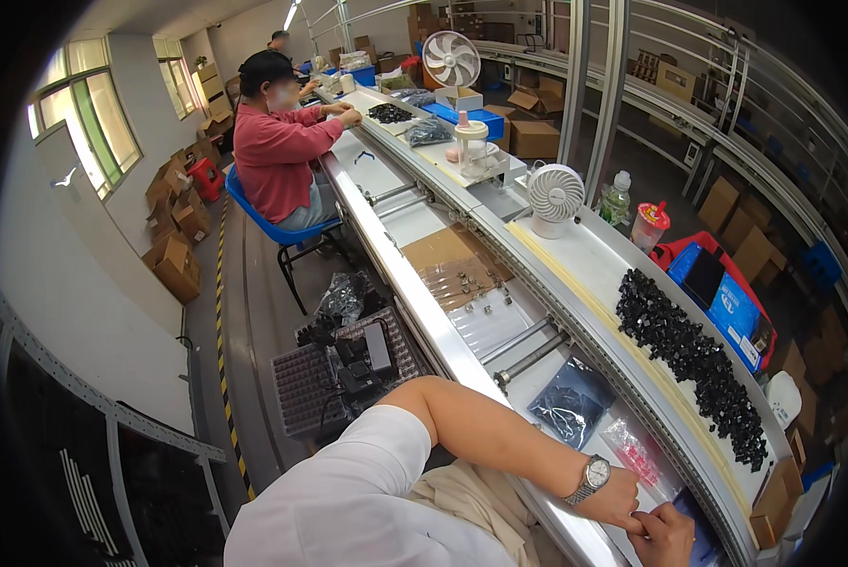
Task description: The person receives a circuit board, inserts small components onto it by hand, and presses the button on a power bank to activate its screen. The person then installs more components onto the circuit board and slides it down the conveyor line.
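Observation:
My left hand [615,498], with a silver watch [591,475] at its wrist, meets my right hand [665,536] over the near end of the bench. The fingers of both hands are closed and come together at the tips. Whatever they pinch is too small or hidden to make out. Just beyond the hands lies a clear plastic bag with pink pieces [635,455]. Farther up is a clear bag with dark contents [572,402]. Under and beside my right hand shows a dark blue surface [698,520], partly covered.
Small black parts [689,364] are heaped on the raised white shelf to the right. A white fan [554,197], a bottle [616,198] and a red-lidded cup [649,225] stand beyond. Trays [301,383] sit left of the bench. A co-worker in red [273,156] sits farther along.

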Available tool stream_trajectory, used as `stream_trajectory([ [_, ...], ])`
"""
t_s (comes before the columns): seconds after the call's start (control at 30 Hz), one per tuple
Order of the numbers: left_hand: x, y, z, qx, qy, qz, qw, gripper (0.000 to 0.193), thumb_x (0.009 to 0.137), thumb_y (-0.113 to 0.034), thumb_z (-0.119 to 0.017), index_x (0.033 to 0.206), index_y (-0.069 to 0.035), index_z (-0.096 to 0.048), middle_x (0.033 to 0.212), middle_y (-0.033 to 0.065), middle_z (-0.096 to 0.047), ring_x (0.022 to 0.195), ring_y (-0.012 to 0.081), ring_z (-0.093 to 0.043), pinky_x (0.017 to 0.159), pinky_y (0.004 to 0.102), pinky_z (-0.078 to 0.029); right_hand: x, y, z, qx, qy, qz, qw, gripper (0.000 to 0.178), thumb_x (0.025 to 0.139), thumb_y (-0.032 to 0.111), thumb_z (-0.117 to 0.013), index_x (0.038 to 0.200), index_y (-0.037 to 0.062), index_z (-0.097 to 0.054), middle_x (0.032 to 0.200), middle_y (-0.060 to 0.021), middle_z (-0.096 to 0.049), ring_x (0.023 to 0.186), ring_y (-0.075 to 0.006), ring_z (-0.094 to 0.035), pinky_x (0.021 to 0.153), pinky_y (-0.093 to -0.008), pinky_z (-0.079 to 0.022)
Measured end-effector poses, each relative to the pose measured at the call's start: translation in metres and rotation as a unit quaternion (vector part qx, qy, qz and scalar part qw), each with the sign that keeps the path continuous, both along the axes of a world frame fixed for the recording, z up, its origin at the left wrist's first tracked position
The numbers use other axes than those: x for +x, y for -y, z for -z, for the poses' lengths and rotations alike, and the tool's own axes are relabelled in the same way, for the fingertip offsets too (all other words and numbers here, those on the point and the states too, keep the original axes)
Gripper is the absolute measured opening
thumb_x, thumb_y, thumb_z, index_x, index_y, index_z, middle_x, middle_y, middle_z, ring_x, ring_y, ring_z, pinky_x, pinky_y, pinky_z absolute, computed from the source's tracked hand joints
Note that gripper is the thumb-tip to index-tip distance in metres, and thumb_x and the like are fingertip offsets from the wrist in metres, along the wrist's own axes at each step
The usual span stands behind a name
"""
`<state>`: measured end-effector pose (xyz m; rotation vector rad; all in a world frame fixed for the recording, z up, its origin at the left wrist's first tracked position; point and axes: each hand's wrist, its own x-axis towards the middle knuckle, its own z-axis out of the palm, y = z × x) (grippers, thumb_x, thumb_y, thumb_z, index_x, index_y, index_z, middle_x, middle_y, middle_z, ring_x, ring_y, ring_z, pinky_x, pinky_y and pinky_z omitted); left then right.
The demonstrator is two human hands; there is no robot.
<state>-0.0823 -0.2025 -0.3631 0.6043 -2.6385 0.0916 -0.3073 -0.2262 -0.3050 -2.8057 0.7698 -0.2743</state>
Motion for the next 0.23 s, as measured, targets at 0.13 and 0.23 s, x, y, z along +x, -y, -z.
stream_trajectory([
  [0.13,0.001,-0.003,0.008,0.023,-0.016,-0.016,0.999,0.016,0.091,-0.017,-0.057,0.106,-0.013,-0.056,0.072,0.0047,-0.065,0.063,0.0285,-0.063,0.064,0.0404,-0.046,0.007,0.0,-0.003,0.012,-0.023,0.015,1.0,0.018,0.078,0.013,-0.077,0.096,0.0149,-0.078,0.082,-0.0023,-0.063,0.065,-0.0255,-0.062,0.062,-0.0381,-0.051],
  [0.23,0.008,0.001,-0.014,0.055,0.018,-0.01,0.998,0.015,0.091,-0.017,-0.057,0.106,-0.013,-0.056,0.073,0.0053,-0.066,0.064,0.0296,-0.065,0.065,0.0406,-0.047,-0.005,0.014,0.008,-0.003,-0.016,-0.025,1.0,0.015,0.072,0.017,-0.085,0.084,0.0103,-0.081,0.068,-0.0017,-0.053,0.052,-0.0199,-0.054,0.049,-0.0314,-0.047],
])
